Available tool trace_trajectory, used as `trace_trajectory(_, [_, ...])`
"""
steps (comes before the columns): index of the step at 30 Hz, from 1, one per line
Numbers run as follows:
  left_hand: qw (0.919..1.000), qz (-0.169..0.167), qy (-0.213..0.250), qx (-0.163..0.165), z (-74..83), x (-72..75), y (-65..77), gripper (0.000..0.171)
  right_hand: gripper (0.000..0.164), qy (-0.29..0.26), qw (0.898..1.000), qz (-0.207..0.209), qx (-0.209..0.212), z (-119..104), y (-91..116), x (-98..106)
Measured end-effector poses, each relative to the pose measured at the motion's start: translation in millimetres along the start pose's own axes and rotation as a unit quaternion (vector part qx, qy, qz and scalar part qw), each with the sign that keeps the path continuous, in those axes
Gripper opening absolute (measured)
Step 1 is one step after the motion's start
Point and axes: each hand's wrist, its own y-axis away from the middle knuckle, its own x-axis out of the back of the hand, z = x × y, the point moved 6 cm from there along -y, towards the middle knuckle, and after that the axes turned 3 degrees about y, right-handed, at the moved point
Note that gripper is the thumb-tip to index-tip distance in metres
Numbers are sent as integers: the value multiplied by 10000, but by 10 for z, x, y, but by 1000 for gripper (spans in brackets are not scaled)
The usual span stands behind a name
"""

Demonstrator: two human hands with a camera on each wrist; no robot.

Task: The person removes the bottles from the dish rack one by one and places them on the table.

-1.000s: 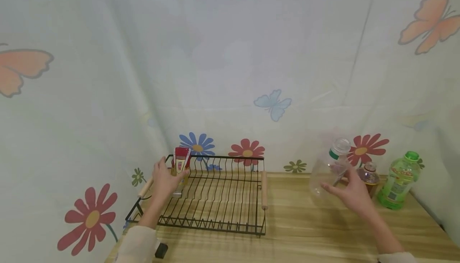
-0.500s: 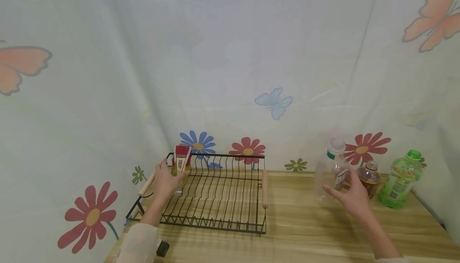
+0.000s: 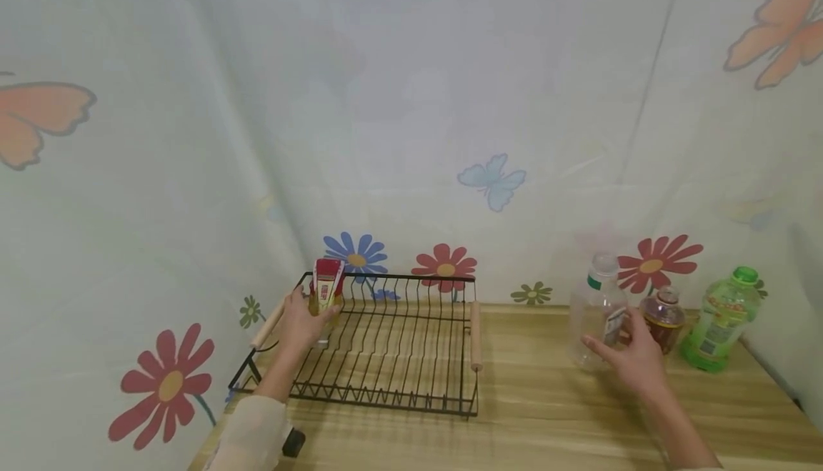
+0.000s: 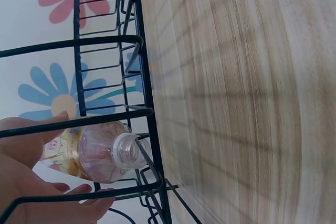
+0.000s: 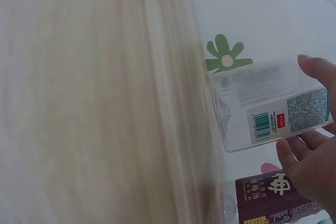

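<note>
At the rack's left end, my left hand (image 3: 305,324) grips a bottle (image 3: 328,292) with a red and yellow label. The left wrist view shows the bottle (image 4: 97,148) neck down behind the rack wires, its white-rimmed mouth near the rack's bottom. My right hand (image 3: 633,357) holds a clear plastic bottle (image 3: 588,321) with a green neck band, thumb on one side and fingers on the other. That bottle is upright, its base (image 5: 223,111) at or close to the tabletop; contact is hard to tell. A barcode label (image 5: 289,116) faces the right wrist camera.
A black wire dish rack (image 3: 386,403) with wooden handles stands on the wooden table (image 3: 534,414). Right of the clear bottle are a dark brown bottle (image 3: 664,317) and a green bottle (image 3: 720,324). A curtain (image 3: 411,99) with flowers and butterflies hangs behind.
The clear bottle in my right hand has gone from tilted to upright and shifted slightly right and down. My left hand stays on its bottle in the rack.
</note>
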Motion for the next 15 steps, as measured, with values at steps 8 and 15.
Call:
trace_trajectory(8, [9999, 28, 19, -170, 48, -40, -7, 96, 89, -114, 9999, 35, -103, 58, 19, 1])
trace_trajectory(15, [9998, 74, -23, -176, 31, -36, 14, 94, 92, -112, 9997, -150, -167, 80, 5, -19])
